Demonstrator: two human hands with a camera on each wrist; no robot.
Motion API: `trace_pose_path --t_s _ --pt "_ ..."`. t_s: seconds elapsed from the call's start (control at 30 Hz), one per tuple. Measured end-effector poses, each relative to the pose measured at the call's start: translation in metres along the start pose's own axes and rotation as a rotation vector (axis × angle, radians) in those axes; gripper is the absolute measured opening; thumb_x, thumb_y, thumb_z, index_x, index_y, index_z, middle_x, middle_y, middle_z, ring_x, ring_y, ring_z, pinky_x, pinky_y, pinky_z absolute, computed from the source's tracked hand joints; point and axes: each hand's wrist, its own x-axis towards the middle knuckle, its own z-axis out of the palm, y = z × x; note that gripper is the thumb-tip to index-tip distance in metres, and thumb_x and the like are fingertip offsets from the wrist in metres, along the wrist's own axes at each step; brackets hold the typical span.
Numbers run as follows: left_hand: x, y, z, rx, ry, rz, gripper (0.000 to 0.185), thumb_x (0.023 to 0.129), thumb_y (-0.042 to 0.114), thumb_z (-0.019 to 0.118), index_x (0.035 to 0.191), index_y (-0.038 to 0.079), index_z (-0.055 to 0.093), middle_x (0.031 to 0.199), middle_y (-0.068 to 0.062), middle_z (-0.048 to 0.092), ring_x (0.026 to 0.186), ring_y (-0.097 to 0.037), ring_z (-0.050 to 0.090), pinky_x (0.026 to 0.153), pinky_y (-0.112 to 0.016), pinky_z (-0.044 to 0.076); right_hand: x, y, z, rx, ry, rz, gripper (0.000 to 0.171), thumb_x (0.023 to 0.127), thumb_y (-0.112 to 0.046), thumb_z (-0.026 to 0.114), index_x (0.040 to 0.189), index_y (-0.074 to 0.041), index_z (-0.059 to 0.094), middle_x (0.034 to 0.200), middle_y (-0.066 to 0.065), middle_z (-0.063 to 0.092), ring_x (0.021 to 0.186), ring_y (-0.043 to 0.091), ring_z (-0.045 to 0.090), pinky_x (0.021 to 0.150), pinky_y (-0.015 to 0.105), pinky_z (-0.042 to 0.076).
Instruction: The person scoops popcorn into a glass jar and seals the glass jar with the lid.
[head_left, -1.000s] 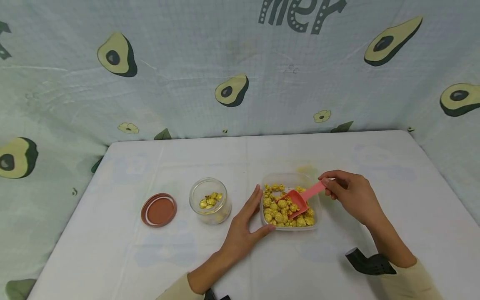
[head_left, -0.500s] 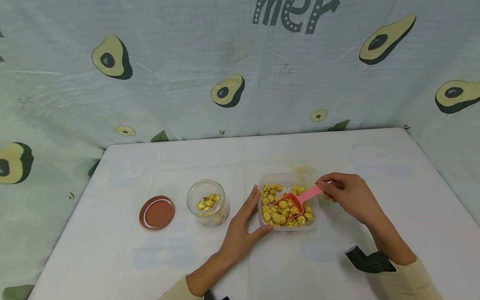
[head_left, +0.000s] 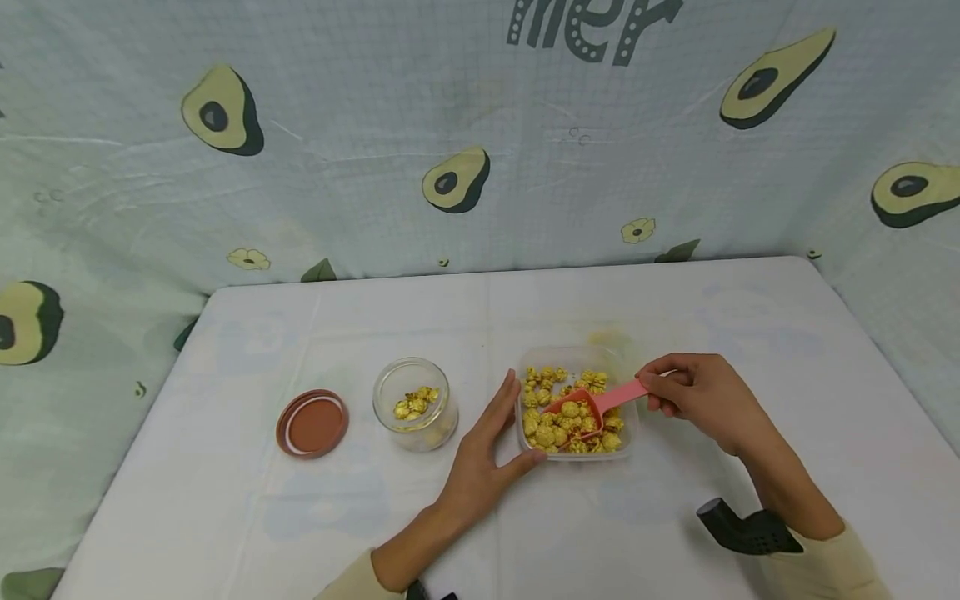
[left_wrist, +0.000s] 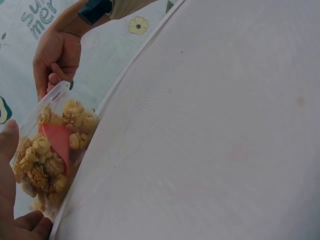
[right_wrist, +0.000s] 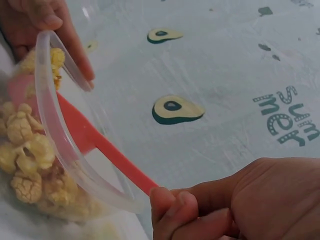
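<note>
So: right hand (head_left: 701,398) pinching pink scoop (head_left: 592,403) in popcorn tub (head_left: 576,406), left hand (head_left: 487,450) flat against tub, fingers straight. Backdrop (head_left: 480,125) lettering reads "mer".

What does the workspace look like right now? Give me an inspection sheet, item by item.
Surface: white table, faint yellowish stain behind the container.
Job's things: clear plastic container of yellow popcorn; pink scoop in it, loaded with a few pieces; glass jar, open, a little popcorn inside; brown lid lying flat left of the jar.
Clutter: nothing seen.
Hands: left hand braces the container's left side, thumb at its near corner; right hand pinches the scoop's handle.
Cables: nothing seen; dark wrist-worn device on the right arm.
Surroundings: avocado-print cloth backdrop behind and at both sides.
</note>
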Motion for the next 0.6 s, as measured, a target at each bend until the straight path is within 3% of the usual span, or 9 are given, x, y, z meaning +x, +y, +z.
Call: trace_pose_path --t_s 0.23,0.6 --pt "0.0002 0.0013 -0.0005 0.0 -0.01 -0.017 0.079 0.083 0.003 0.073 0.147 -0.004 0.029 0.156 -0.016 0.019 0.141 -0.024 0.022 0.11 -0.031 0.031 0.0022 -0.0008 -0.0004 0.054 -0.013 0.035 0.037 0.097 -0.023 0.059 0.115 0.008 0.059 0.079 0.014 0.067 0.064 0.025 0.058 0.055 0.031 0.052" --pt "0.0006 0.0007 -0.0003 0.004 -0.003 0.01 0.08 0.082 0.002 0.073 0.148 -0.002 0.028 0.155 -0.018 0.02 0.14 -0.026 0.024 0.109 -0.037 0.033 0.0066 0.0039 -0.0023 0.081 0.011 0.068 0.038 0.098 -0.021 0.057 0.12 0.009 0.057 0.083 0.012 0.068 0.066 0.02 0.06 0.058 0.027 0.055"
